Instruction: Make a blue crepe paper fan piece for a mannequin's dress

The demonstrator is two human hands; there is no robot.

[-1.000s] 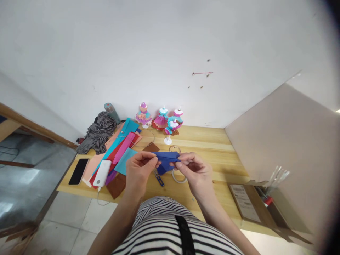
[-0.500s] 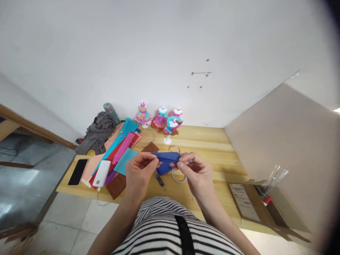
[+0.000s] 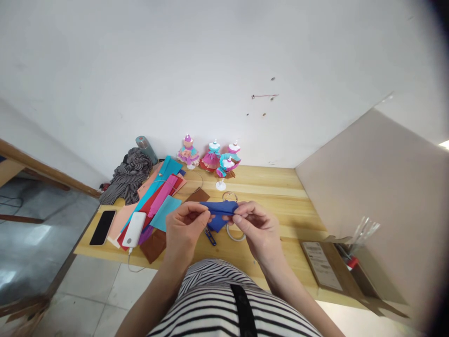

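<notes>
Above the wooden table [image 3: 273, 196] both my hands pinch a folded piece of dark blue paper [image 3: 219, 211]. My left hand [image 3: 182, 229] grips its left end between thumb and fingers. My right hand [image 3: 257, 229] pinches its right end, close to the fold. Under the paper lie small scissors with blue handles [image 3: 210, 237] and a white ring [image 3: 234, 234].
A pile of coloured paper sheets [image 3: 159, 194], a white power bank [image 3: 134, 229] and a black phone [image 3: 103, 227] lie at the left. Several paper-dress dolls [image 3: 212, 159] stand by the wall. A striped cloth [image 3: 129, 175] and an open cardboard box [image 3: 336, 269] flank the table.
My hands have drawn slightly closer together, and the blue paper between them looks a little more narrowly folded. Nothing else has moved.
</notes>
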